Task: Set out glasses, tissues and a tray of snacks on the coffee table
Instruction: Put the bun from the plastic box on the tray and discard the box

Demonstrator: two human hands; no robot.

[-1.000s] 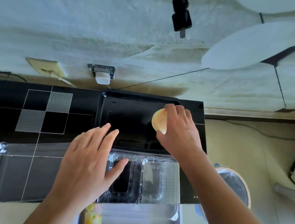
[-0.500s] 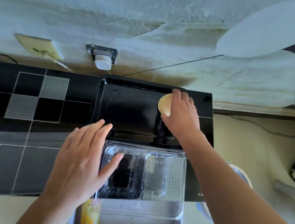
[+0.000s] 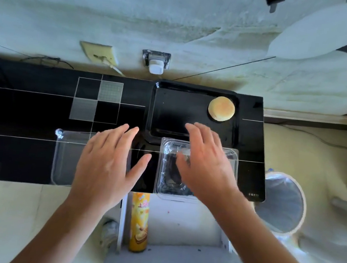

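Round bun (image 3: 221, 108) lies in far-right corner of black tray (image 3: 167, 135). Left hand (image 3: 107, 164), right hand (image 3: 205, 168) near tray's front edge, fingers spread, holding nothing.

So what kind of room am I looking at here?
Most likely a lived-in room at home, perhaps a living room: a glossy black coffee table against a wall with power outlets, a lined waste bin beside it, and a tray holding one round pastry.

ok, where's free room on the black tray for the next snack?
The black tray is bare everywhere left of the round bun in its far right corner. Its near edge is crowded: the right hand hovers over the clear clamshell there.
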